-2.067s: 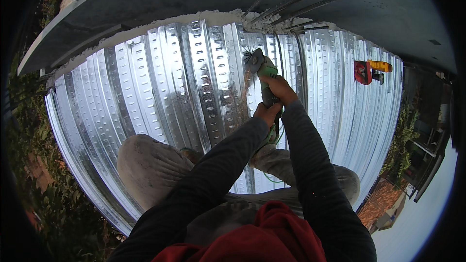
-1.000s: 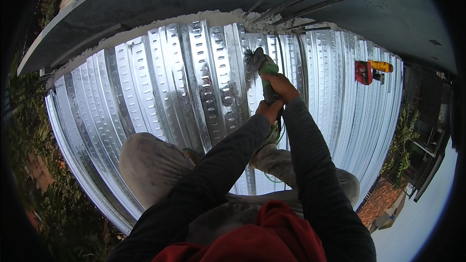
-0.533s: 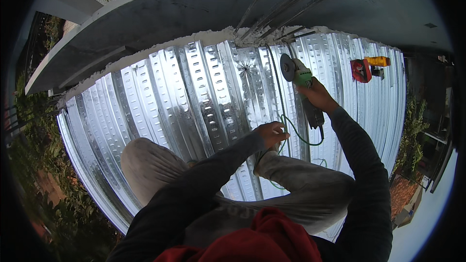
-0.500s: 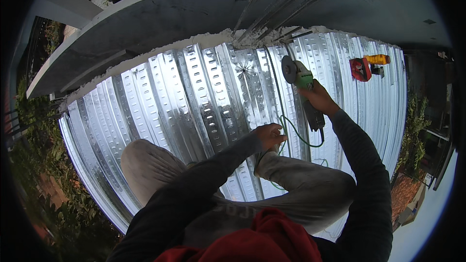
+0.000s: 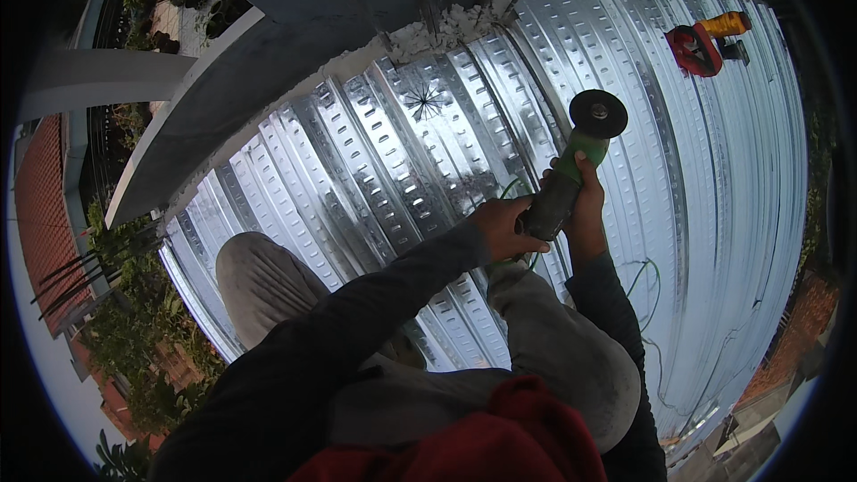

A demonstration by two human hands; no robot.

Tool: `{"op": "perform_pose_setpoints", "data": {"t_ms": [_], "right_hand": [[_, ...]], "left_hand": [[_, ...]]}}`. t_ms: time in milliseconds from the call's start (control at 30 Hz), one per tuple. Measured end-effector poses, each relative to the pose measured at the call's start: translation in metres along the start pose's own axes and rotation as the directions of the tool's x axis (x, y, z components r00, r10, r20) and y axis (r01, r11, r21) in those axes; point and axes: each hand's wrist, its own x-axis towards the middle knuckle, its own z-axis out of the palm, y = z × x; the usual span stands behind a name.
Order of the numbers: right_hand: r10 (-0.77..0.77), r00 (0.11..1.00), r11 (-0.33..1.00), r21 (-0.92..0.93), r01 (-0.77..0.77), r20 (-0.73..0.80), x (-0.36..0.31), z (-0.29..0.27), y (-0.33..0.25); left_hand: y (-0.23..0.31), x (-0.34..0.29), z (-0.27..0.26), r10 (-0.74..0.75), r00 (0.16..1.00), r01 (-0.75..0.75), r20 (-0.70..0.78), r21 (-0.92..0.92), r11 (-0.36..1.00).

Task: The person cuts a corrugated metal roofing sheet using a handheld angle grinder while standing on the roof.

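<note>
A green and dark angle grinder (image 5: 564, 192) is in both my hands, above the metal sheet and tilted, its dark round disc (image 5: 586, 113) at the far end facing up. My right hand (image 5: 586, 214) is closed around the body from the right, thumb up near the green head. At the rear end, my left hand (image 5: 502, 228) is closed on the casing, some of its fingers hidden by the tool. A thin green cord (image 5: 644, 281) trails over the sheet to the right of my knee.
I squat on ribbed, shiny metal decking (image 5: 357, 143). Dark bars stick out of the rough concrete edge (image 5: 446, 25) ahead. At the far right lies a red tool with a yellow-orange end (image 5: 696, 49). Plants (image 5: 147, 321) show below the decking's left edge.
My right hand has brought the grinder nearer and turned its disc upward. My left hand, earlier apart from it, now holds its rear end. The view has turned and shifted.
</note>
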Motion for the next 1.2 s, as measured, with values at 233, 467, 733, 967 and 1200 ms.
{"op": "perform_pose_setpoints", "data": {"t_ms": [233, 467, 733, 967, 1200], "right_hand": [[-0.102, 0.989, 0.995, -0.001, 0.103, -0.109, -0.026, -0.044, 0.000], [-0.233, 0.967, 0.957, 0.153, 0.247, -0.101, -0.033, -0.067, -0.010], [-0.158, 0.940, 0.974, -0.205, 0.098, -0.302, -0.034, -0.072, -0.044], [-0.256, 0.902, 0.953, -0.245, 0.176, -0.347, -0.017, -0.123, -0.041], [-0.591, 0.755, 0.516, -0.852, 0.085, -0.283, -0.025, -0.200, -0.078]], "left_hand": [[-0.025, 0.025, 0.049, 0.151, 0.988, -0.148, 0.020, -0.118, 0.982], [-0.009, 0.058, 0.074, 0.063, 0.970, 0.004, 0.235, -0.273, 0.962], [0.033, 0.088, 0.109, -0.139, 0.988, 0.132, 0.060, 0.113, 0.985], [0.040, 0.104, 0.123, -0.164, 0.971, 0.093, 0.172, 0.363, 0.927], [-0.018, -0.006, -0.005, -0.021, 0.885, -0.233, 0.466, 0.480, 0.846]]}}
